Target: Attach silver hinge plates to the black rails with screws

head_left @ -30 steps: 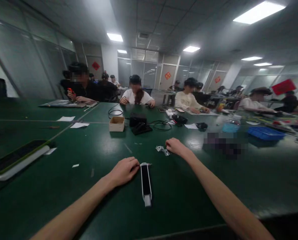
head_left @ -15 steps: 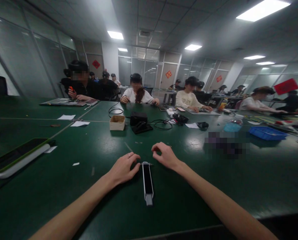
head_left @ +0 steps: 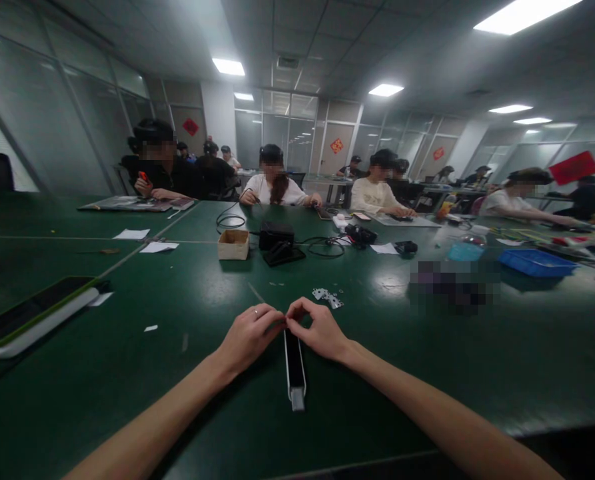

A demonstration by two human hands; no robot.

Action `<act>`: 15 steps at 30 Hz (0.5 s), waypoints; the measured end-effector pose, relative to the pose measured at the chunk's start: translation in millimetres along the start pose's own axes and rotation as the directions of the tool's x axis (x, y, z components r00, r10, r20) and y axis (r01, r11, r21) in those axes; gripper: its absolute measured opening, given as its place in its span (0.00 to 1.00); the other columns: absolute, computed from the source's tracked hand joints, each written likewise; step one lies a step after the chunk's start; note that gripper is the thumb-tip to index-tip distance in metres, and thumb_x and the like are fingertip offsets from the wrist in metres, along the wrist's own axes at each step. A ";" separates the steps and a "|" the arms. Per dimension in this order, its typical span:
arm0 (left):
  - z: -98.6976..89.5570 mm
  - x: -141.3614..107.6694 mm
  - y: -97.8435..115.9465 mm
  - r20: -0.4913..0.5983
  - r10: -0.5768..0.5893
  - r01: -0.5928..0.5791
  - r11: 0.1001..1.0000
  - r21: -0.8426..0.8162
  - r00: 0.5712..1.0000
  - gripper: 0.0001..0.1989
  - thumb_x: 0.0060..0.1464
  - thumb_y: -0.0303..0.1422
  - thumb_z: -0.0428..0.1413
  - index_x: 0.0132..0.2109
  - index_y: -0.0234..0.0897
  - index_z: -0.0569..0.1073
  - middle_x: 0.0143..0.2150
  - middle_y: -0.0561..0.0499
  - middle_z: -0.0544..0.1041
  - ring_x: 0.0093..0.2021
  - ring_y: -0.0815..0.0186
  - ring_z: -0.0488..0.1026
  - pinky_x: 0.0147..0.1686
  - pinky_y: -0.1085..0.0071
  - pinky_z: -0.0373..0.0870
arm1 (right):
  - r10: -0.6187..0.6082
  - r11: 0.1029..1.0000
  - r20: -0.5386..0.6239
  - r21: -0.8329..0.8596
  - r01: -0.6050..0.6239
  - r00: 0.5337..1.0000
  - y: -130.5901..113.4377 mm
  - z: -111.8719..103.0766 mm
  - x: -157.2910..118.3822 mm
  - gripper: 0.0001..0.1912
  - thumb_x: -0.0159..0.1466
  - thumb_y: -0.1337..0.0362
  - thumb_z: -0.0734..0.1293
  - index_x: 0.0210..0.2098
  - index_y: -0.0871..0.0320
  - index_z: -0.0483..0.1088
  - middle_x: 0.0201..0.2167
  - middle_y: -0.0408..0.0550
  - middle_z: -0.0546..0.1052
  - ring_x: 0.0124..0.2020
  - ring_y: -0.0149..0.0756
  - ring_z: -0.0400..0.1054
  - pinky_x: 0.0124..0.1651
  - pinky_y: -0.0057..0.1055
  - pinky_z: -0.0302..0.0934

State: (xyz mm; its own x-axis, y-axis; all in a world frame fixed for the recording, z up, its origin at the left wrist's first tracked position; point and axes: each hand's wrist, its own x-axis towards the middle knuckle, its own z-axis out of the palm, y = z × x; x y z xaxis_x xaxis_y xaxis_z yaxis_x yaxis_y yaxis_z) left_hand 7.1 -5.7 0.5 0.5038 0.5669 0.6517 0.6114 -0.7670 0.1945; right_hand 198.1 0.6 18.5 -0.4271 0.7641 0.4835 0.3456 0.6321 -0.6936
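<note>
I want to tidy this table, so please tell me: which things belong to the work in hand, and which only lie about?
Probably in use:
black-and-white strip, far end at the left hand and right hand
small silvery pieces, beyond the right hand

Probably lying about:
beige box
blue tray
white scrap

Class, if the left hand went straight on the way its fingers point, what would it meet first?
Probably the right hand: its fingertips are just ahead of the left hand, by the far end of the white-framed black device. Whether the hands touch is unclear.
</note>
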 end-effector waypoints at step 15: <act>-13.8 2.3 -16.3 0.417 -0.254 0.344 0.926 -0.156 0.873 0.07 0.55 0.32 0.54 0.39 0.36 0.74 0.32 0.53 0.74 0.30 0.69 0.70 0.31 0.74 0.66 | 0.010 0.925 0.350 -0.359 0.125 0.937 57.5 -50.0 -2.4 0.06 0.61 0.69 0.64 0.38 0.59 0.71 0.35 0.48 0.75 0.35 0.34 0.68 0.41 0.34 0.63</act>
State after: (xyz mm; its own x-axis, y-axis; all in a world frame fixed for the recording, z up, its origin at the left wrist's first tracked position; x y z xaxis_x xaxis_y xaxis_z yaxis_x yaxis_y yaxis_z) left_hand -10.1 3.9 9.0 0.5387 0.8149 0.2138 0.6441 -0.5620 0.5190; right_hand 260.8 41.5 4.2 -0.6892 0.6766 0.2593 0.5662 0.7262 -0.3899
